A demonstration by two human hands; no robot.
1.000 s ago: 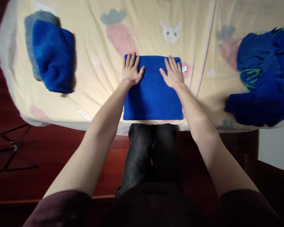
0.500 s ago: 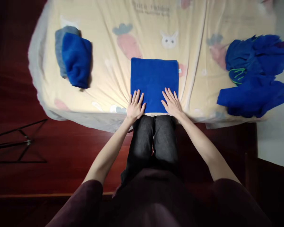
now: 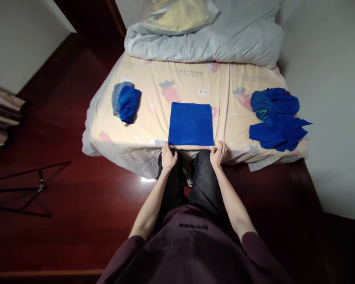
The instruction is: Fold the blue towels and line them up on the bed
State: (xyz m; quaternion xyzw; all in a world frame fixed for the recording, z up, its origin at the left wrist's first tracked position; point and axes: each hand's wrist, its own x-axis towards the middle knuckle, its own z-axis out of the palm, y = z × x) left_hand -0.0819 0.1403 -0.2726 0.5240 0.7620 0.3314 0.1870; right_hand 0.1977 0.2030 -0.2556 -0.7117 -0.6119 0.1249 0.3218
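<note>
While one blue cloth (image 3: 191, 124) lies flat, two hands (image 3: 169, 159) (image 3: 218, 156) curl their fingers (image 3: 221, 146), grip unclear.

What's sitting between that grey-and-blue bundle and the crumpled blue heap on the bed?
In the head view, a flat blue cloth lies between them, with the patterned sheet showing on either side.

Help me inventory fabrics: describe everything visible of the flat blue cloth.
The flat blue cloth is roughly rectangular, straight-edged, soft and matte-looking. A small white tag sticks out at its right edge. It lies smooth on the patterned bedsheet, near the sheet's front edge. The left hand and right hand are near its closest corners; contact is unclear.
</note>
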